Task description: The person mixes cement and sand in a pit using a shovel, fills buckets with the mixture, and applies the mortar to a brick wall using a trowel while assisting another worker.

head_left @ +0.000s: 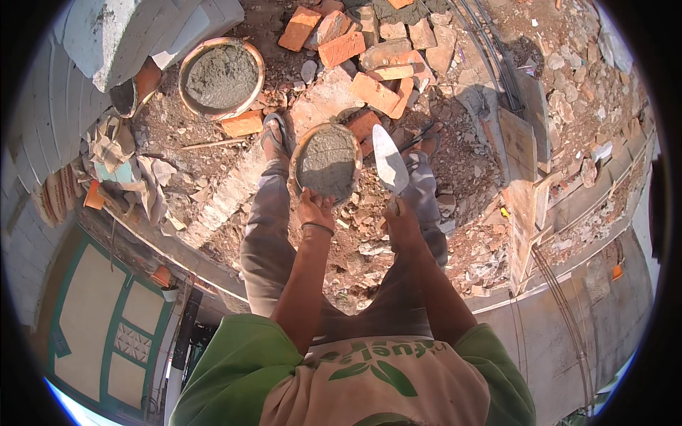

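Observation:
My left hand [317,210] grips the near rim of a round bowl of wet grey mortar [327,165] that sits between my feet. Its fingers curl over the rim, and the thumb side is partly hidden. In my right hand [402,226] is the handle of a pointing trowel [390,160]. The pale, pointed blade aims away from me, just right of the bowl and apart from it. A little smear shows on the blade near the handle. Close to the bowl's far right side lies an orange brick [364,126].
A second, larger bowl of mortar [222,78] stands at the far left, with a brick [243,124] beside it. Broken bricks [342,50] are heaped ahead. Wooden boards [521,163] and steel bars [490,50] stand at the right. Crumpled paper sacks [145,177] lie left on rubble ground.

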Motion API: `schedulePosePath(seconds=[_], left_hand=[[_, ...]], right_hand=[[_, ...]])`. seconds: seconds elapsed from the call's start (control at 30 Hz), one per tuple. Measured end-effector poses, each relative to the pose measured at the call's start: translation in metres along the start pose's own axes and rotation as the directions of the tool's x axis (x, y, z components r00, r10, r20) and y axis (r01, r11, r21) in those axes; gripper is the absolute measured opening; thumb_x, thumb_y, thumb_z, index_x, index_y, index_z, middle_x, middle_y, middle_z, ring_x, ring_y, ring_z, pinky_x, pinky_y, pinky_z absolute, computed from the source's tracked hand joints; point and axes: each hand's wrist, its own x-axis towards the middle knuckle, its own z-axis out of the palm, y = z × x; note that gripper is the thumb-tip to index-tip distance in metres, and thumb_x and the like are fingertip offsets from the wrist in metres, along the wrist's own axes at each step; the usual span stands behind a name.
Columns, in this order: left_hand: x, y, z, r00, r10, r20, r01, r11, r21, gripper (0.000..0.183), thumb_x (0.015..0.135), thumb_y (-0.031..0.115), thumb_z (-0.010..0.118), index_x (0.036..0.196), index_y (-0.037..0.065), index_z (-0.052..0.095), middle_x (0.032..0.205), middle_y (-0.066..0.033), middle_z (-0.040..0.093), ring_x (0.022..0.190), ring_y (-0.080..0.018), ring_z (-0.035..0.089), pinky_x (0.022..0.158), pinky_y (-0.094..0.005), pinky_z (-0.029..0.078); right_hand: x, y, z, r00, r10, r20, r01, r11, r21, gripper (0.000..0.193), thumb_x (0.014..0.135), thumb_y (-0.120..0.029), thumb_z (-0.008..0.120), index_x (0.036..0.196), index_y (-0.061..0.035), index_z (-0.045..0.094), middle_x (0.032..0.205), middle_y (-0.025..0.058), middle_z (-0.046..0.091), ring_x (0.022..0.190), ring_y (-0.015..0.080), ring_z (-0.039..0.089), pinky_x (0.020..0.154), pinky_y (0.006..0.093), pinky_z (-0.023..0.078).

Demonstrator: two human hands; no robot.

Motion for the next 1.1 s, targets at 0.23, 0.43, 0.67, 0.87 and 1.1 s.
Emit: schedulePosePath(seconds=[0.23,0.43,0.67,0.87,1.1], left_hand=[[-0.015,0.04,0.002,0.994,0.048,0.102,-0.069,0.974,0.214,0.026,0.087,0.03,0.054,0.075,0.009,0.047,0.052,0.0017,0.031,0.047,-0.0117,0.034,0.057,-0.0332,0.042],[0.027,0.063,0.037,0.959,0.083,0.271,-0.158,0.949,0.272,0.029,0.089,0.032,0.051,0.075,0.006,0.051,0.055,0.0022,0.036,0.048,-0.0101,0.035,0.053,-0.0291,0.039],[0.054,0.069,0.055,0.91,-0.086,0.406,-0.019,0.969,0.246,0.03,0.091,0.025,0.046,0.066,0.009,0.044,0.057,-0.0005,0.04,0.047,-0.0118,0.035,0.048,-0.0292,0.037],[0.042,0.056,0.074,0.896,-0.18,0.406,0.154,0.983,0.095,0.029,0.09,0.027,0.051,0.067,0.011,0.044,0.059,0.0006,0.041,0.054,-0.0128,0.044,0.074,-0.0395,0.046],[0.016,0.023,0.09,0.92,0.006,0.392,-0.065,0.989,0.137,0.03,0.089,0.03,0.051,0.068,0.01,0.043,0.058,0.0,0.04,0.055,-0.0146,0.043,0.065,-0.0332,0.044]], right_hand=[[0.012,-0.012,-0.027,0.961,-0.271,0.053,0.259,0.818,-0.514,0.043,0.075,-0.03,0.056,0.108,-0.0019,0.05,0.094,0.0246,0.058,0.092,0.0373,0.056,0.082,0.0466,0.04],[0.017,-0.055,0.004,0.943,-0.321,0.09,0.297,0.687,-0.663,0.042,0.079,-0.023,0.053,0.114,-0.0003,0.047,0.085,0.0238,0.06,0.082,0.0376,0.059,0.07,0.0419,0.045],[0.009,-0.096,0.042,0.896,-0.413,-0.163,0.216,0.726,-0.654,0.037,0.078,-0.024,0.053,0.11,-0.0045,0.049,0.08,0.0258,0.059,0.078,0.0402,0.059,0.066,0.0448,0.044],[0.048,-0.069,0.043,0.888,-0.399,-0.23,0.163,0.739,-0.653,0.05,0.075,-0.027,0.056,0.118,-0.0059,0.042,0.082,0.0251,0.06,0.082,0.0417,0.058,0.075,0.0455,0.045],[0.046,-0.047,0.017,0.956,-0.231,-0.179,0.125,0.878,-0.463,0.046,0.077,-0.029,0.061,0.111,-0.003,0.044,0.078,0.0214,0.058,0.072,0.0345,0.06,0.065,0.0432,0.044]])
